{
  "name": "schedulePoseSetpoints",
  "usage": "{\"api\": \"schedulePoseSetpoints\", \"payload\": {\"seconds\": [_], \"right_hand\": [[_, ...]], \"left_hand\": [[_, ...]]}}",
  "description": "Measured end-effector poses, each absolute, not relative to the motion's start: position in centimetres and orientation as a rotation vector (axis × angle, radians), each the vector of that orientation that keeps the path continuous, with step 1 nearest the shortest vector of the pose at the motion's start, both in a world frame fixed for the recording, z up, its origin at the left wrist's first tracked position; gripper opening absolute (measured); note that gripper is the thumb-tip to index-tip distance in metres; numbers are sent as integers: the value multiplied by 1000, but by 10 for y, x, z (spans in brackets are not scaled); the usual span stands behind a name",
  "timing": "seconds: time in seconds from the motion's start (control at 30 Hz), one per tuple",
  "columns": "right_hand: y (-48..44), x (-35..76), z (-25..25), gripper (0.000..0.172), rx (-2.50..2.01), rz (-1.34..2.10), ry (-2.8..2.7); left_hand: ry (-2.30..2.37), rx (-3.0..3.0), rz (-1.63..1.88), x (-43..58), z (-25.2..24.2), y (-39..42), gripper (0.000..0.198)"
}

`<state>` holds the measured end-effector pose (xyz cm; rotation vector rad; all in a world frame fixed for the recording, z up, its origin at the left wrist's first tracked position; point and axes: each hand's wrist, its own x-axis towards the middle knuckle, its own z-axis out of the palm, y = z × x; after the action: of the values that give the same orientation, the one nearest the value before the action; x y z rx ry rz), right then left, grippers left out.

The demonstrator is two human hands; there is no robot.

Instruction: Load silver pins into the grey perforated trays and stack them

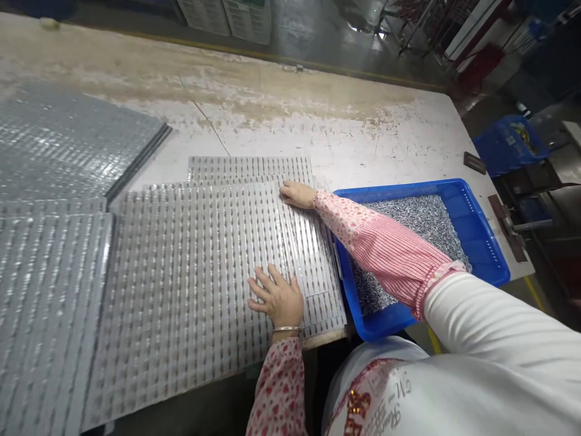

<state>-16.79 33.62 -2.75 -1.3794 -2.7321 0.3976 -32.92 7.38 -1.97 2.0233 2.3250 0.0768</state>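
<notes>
A blue plastic bin (488, 242) on the table (318, 130) is filled with loose, small silver metal pieces (408, 215). Just beside it lies a clear ribbed sheet (195, 272) with rows of slots. The left hand (276, 297) rests on that sheet, fingers spread and relaxed. The right hand (297, 195) reaches over the bin and lies flat on the sheet's far edge, grasping nothing.

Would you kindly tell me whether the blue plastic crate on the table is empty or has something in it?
The blue crate is not empty: loose small silvery metal parts cover its floor.
</notes>
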Motion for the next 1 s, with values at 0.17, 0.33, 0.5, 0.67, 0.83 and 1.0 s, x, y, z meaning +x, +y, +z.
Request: {"api": "schedulePoseSetpoints", "payload": {"seconds": [0.17, 0.33, 0.5, 0.67, 0.83, 1.0], "right_hand": [[339, -170, -10, 24, -1264, 336, -2954], [335, -179, 4, 30, -1289, 245, -3053], [334, -185, 10, 28, -1207, 240, -3107], [341, -177, 3, 22, -1096, 261, -3130], [341, -167, -8, 21, -1205, 389, -2853], [317, -146, -4, 17, -1422, 795, -1991]], "left_hand": [[2334, 2063, 48, -330, -21, 73, 61], [2353, 2069, 18, -330, -23, 74, 61], [2355, 2065, -26, -330, -23, 74, 61], [2343, 2049, -50, -331, -22, 73, 62], [2348, 2039, -41, -329, -22, 73, 62], [2337, 2051, -7, -329, -19, 74, 62]]}}
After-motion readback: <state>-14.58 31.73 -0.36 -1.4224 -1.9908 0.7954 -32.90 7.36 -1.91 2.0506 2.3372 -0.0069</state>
